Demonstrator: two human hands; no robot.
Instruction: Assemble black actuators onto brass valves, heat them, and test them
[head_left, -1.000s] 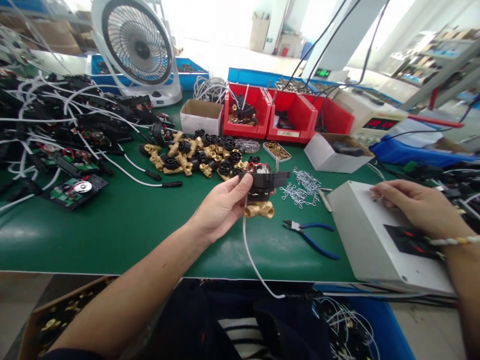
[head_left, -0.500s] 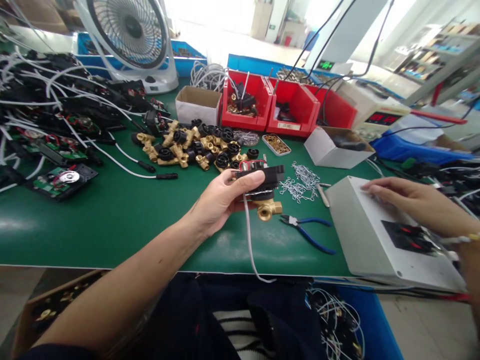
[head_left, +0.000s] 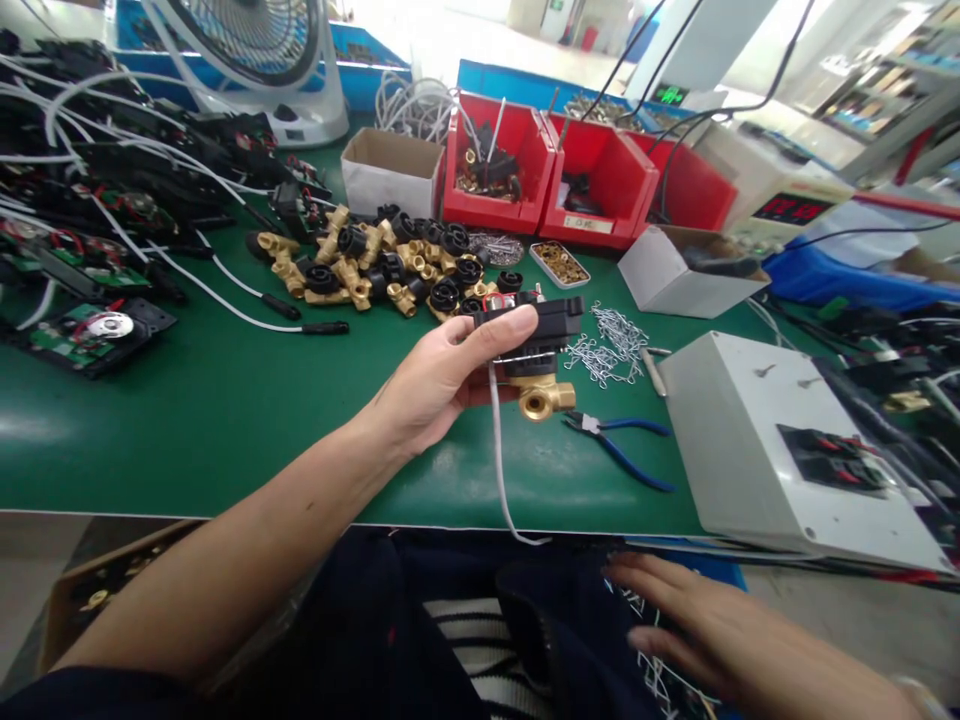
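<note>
My left hand grips a black actuator with a brass valve body fixed beneath it, held above the green table. A white cable hangs from this unit past the table's front edge. Low in the view, my right hand is off the table with its fingers apart and holds nothing. Below it, a blue bin partly shows white cables. Blue-handled pliers lie on the table to the right of the valve, close to a heap of bent wire clips.
A grey switch box stands at the right. Brass valves with black caps are piled behind my left hand, before red bins. Cabled circuit units crowd the left, near a fan.
My right hand has left the top of the grey box and come down over the bin below the table edge. My left hand still holds the valve unit; the camera view has tilted down slightly.
</note>
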